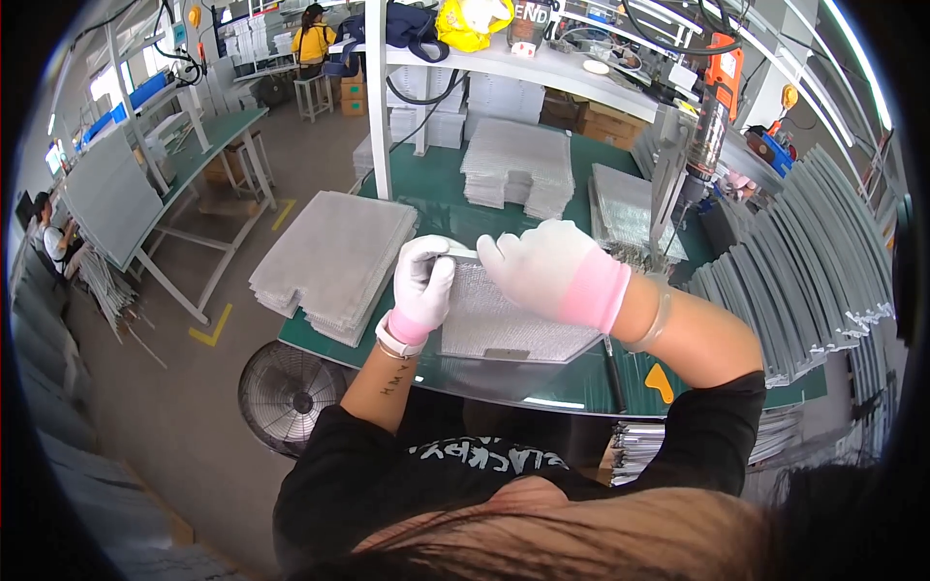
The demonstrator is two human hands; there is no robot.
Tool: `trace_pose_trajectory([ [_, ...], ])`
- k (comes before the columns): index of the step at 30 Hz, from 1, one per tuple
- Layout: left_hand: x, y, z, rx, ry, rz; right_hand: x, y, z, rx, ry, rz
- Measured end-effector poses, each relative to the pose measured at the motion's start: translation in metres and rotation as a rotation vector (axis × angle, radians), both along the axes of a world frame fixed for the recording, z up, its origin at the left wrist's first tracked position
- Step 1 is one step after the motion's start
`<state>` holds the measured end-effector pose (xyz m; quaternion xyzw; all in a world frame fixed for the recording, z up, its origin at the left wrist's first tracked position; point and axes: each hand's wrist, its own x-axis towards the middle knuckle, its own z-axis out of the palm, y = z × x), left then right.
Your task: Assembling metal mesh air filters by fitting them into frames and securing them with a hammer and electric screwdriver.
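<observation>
Both my hands wear white gloves with pink cuffs. My left hand [424, 283] is closed, thumb and fingers pinching one end of a thin white strip [463, 255]. Close by on the right, my right hand [544, 269] has its fingers curled at the other end of this strip, and its grip is partly hidden. Under and just in front of the hands lies a silvery-grey textured sheet [513, 324] on the green table [455, 378]. A small darker patch shows at the sheet's near edge.
Stacked grey sheets [339, 242] lie left, with another stack [518, 160] behind. An orange power screwdriver [722, 82] hangs at the right near many upright grey panels [794, 261]. A yellow scraper-like piece [660, 382] and a black rod-like tool [614, 376] lie near the front edge. A floor fan [291, 397] stands left.
</observation>
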<state>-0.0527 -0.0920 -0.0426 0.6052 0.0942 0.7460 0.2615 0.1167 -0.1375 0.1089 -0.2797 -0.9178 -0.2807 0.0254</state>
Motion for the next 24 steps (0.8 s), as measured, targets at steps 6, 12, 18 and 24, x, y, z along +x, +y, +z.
trace_pose_trajectory([
  [6,0.0,0.007,-0.015,-0.029,-0.006,0.072,-0.017,0.01,-0.016,0.085,0.1,0.076],
  [12,0.001,0.009,-0.018,-0.084,0.001,0.066,-0.023,0.031,-0.007,-0.2,0.163,-0.041],
  [18,0.004,0.011,-0.024,0.009,0.019,0.03,-0.016,0.03,-0.005,-0.486,0.183,-0.094],
  [24,-0.003,0.006,-0.024,-0.058,0.08,0.202,-0.018,0.027,-0.016,-0.424,0.24,-0.062],
])
